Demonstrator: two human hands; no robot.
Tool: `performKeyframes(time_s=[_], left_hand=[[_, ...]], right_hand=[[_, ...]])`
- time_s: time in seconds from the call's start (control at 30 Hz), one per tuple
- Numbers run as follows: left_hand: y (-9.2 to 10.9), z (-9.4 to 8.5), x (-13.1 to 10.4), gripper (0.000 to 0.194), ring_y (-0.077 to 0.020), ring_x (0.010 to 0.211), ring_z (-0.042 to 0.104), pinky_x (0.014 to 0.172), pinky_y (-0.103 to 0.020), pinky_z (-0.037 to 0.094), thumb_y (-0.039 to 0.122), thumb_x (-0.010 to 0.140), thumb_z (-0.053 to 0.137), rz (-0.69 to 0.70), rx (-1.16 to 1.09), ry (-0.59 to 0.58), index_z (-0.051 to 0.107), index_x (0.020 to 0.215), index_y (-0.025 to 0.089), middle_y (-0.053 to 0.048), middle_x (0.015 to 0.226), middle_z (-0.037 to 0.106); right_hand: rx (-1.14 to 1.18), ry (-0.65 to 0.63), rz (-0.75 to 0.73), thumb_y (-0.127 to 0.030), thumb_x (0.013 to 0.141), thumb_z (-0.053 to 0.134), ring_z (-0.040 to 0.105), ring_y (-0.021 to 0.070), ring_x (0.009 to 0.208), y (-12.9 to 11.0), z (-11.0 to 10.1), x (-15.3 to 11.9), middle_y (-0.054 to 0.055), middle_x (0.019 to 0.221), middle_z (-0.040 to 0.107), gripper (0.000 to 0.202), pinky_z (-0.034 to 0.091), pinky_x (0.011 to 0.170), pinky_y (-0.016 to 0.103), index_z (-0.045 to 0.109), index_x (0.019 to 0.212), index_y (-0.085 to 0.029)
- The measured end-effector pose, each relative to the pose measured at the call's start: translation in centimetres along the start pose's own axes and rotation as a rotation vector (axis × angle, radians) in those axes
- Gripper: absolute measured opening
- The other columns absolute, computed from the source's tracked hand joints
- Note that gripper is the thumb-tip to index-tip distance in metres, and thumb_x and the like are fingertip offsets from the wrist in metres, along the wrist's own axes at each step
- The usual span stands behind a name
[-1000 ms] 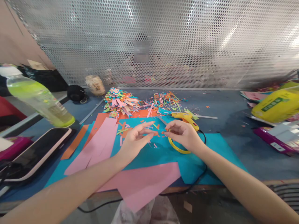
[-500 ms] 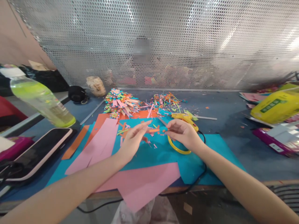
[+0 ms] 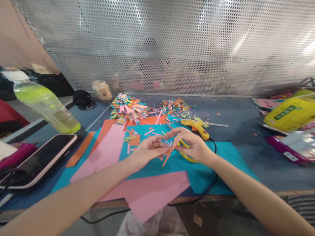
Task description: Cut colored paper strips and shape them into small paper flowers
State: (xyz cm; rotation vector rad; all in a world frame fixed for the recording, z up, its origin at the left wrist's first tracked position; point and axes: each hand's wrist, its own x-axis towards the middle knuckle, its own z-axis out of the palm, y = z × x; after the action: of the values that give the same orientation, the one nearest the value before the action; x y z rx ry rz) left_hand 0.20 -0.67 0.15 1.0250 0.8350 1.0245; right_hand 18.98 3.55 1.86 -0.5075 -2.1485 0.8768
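My left hand (image 3: pixel 150 150) and my right hand (image 3: pixel 190 144) come together above the blue paper sheet (image 3: pixel 150 170). Between their fingertips are thin orange paper strips (image 3: pixel 166 159), one hanging down, with a small pale looped piece (image 3: pixel 169 143) just above. The fingers of both hands are closed in a pinch; which finger bears which strip is partly hidden. Beneath my right hand lie scissors with yellow handles (image 3: pixel 188 158), mostly covered. Paper snippets (image 3: pixel 134 140) are scattered left of my fingers. A yellow glue gun (image 3: pixel 195 125) rests just beyond my right hand.
A layered paper-strip ornament (image 3: pixel 128 109) and a heap of shreds (image 3: pixel 174 106) lie toward the perforated metal panel (image 3: pixel 172 49). Pink sheets (image 3: pixel 157 190) overhang the front edge. At left are a phone (image 3: pixel 41 160) and bottle (image 3: pixel 46 105); at right, a yellow packet (image 3: pixel 292 113).
My hands have moved together and slightly toward me, and orange strips now show between the fingertips. Fewer scraps lie in the middle of the blue sheet.
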Motion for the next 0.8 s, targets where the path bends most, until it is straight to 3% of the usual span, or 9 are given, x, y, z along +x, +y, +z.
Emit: performKeyframes(time_s=[0.1,0.2,0.33,0.47,0.7,0.8], left_hand=[[-0.1,-0.1,0.2,0.033,-0.0084,0.056,0.056,0.053,-0.02,0.045,0.021,0.066,0.072,0.057,0.011,0.012,0.062,0.097,0.015,-0.001,0.07,0.064],[-0.1,-0.1,0.3,0.034,-0.0092,0.058,0.057,0.053,-0.021,0.046,0.021,0.065,0.072,0.104,0.008,0.1,0.061,0.097,0.015,-0.001,0.072,0.064],[0.3,0.0,0.2,0.037,-0.0122,0.063,0.06,0.053,-0.022,0.048,0.021,0.063,0.072,0.151,0.075,0.188,0.059,0.098,0.016,-0.001,0.073,0.065],[0.1,0.0,0.0,0.037,-0.0128,0.065,0.061,0.056,-0.023,0.049,0.021,0.065,0.071,0.169,0.157,0.136,0.057,0.099,0.016,-0.001,0.075,0.064],[-0.8,-0.3,0.0,0.037,-0.0127,0.073,0.06,0.069,-0.026,0.049,0.016,0.067,0.068,0.213,0.233,0.063,0.055,0.102,0.018,-0.001,0.08,0.061],[-0.7,-0.3,0.0,0.04,-0.0129,0.072,0.06,0.068,-0.026,0.049,0.012,0.065,0.067,0.201,0.208,0.068,0.055,0.102,0.018,-0.001,0.08,0.061]], right_hand=[[0.071,0.065,0.057,-0.021,0.083,0.053,0.053,0.018,0.102,0.2,0.3,-0.1,0.006,0.107,0.056,0.011,0.047,0.083,0.034,0.056,0.093,-0.023],[0.096,0.167,0.164,-0.027,0.085,0.051,0.055,0.0161,0.093,0.5,0.6,-0.1,0.006,0.104,0.056,0.017,0.048,0.076,0.03,0.05,0.101,-0.023],[0.105,0.093,0.301,-0.036,0.084,0.051,0.056,0.0136,0.072,0.8,0.9,-0.2,0.003,0.081,0.058,0.017,0.047,0.062,0.026,0.052,0.09,-0.02],[0.021,-0.003,0.368,-0.039,0.082,0.052,0.055,0.0125,0.064,0.8,1.1,-0.3,0.001,0.072,0.059,0.022,0.045,0.056,0.024,0.057,0.079,-0.018],[-0.06,0.004,0.338,-0.033,0.08,0.055,0.054,0.0115,0.06,0.4,1.1,-0.2,0.0,0.066,0.057,0.017,0.044,0.055,0.024,0.058,0.073,-0.017],[-0.057,0.021,0.345,-0.035,0.08,0.055,0.053,0.0114,0.059,0.5,1.2,-0.2,0.0,0.066,0.057,0.019,0.044,0.054,0.024,0.059,0.073,-0.018]])
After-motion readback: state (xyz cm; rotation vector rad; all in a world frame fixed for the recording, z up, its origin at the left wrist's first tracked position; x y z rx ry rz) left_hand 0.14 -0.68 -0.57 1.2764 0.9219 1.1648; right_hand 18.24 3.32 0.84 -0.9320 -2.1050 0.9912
